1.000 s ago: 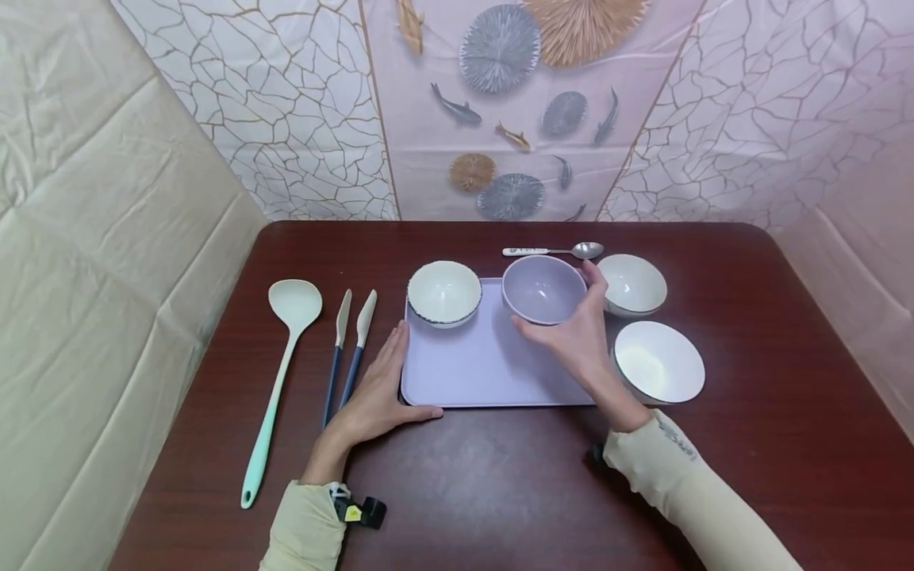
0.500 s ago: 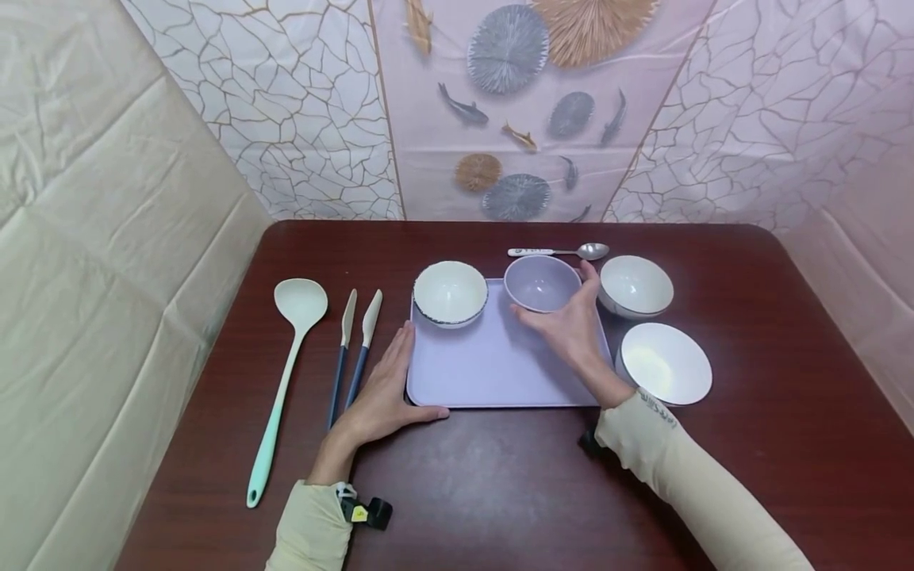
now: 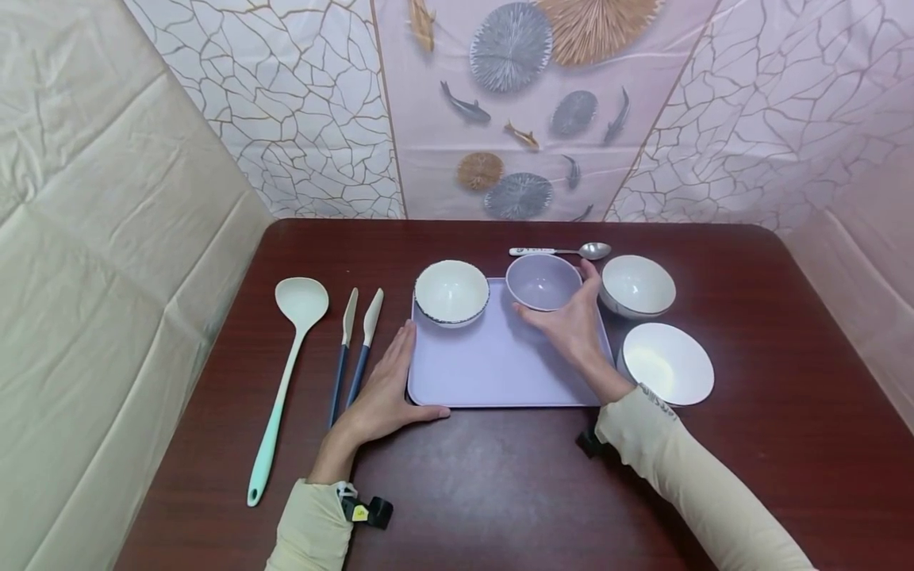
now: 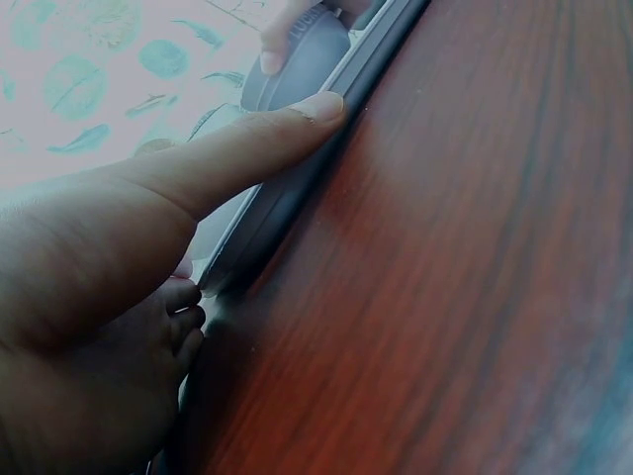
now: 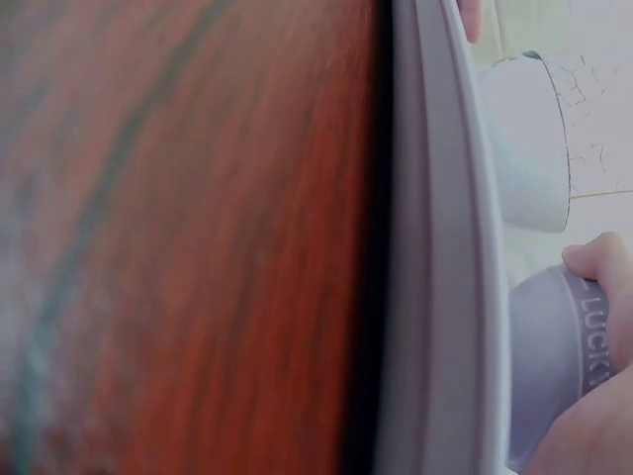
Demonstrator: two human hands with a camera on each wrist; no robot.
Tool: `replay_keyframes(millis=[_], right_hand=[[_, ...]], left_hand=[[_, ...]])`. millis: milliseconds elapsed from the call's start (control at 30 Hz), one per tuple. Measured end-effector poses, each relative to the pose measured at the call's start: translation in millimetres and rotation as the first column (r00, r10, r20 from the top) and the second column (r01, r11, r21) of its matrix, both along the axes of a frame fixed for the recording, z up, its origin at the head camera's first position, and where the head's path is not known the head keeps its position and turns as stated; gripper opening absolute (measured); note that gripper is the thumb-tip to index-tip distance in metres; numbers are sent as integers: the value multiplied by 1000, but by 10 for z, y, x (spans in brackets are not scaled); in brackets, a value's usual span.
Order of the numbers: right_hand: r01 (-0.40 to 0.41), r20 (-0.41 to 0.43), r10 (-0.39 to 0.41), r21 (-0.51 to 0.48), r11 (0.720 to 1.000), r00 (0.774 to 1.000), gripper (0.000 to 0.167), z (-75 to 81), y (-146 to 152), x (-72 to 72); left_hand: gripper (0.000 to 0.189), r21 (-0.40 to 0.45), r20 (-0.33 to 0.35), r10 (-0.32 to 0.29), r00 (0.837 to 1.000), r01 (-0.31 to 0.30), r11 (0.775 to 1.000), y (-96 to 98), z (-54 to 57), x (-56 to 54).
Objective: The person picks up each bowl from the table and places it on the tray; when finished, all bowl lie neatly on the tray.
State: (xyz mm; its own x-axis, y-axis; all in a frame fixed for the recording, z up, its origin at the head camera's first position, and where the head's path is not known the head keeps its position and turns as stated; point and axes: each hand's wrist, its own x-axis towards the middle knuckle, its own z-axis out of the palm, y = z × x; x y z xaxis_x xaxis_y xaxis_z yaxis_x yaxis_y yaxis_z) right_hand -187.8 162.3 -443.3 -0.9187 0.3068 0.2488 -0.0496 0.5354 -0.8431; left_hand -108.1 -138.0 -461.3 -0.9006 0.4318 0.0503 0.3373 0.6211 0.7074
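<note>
My right hand [image 3: 574, 323] grips a lavender bowl [image 3: 541, 279] at the far right corner of a lavender tray [image 3: 493, 369], thumb on the near side and fingers round the right side. Raised letters show on this bowl [image 5: 549, 341] in the right wrist view. My left hand [image 3: 382, 396] rests against the tray's near left corner. Its fingers lie straight along the left edge and its thumb [image 4: 297, 119] stretches along the front edge. On the tray's far left corner stands a white bowl [image 3: 451, 290] with a dark rim.
Right of the tray are a patterned white bowl [image 3: 638, 284] and a plain white bowl [image 3: 667, 363]. A spoon [image 3: 594, 251] lies behind it. To the left lie two blue-handled knives [image 3: 369, 317] [image 3: 347, 317] and a mint-handled ladle [image 3: 302, 301].
The lavender bowl has moved slightly back and down onto the tray's far right corner, still in my right hand. My left hand has stayed at the tray's corner. The whole view shifted slightly.
</note>
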Motion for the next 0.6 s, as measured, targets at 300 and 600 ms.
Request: replay_keyframes(millis=[300,600], right_hand=[[5,5,-5,-4,1000,1000,124,20,1,7],[-48,-103,46,-17,999,994,126,122,-23,37]], left_hand=[[129,11,0,0,1000,0,1000,7,7,-12],[129,12,1,-3,1000,3,1000,6,2,3]])
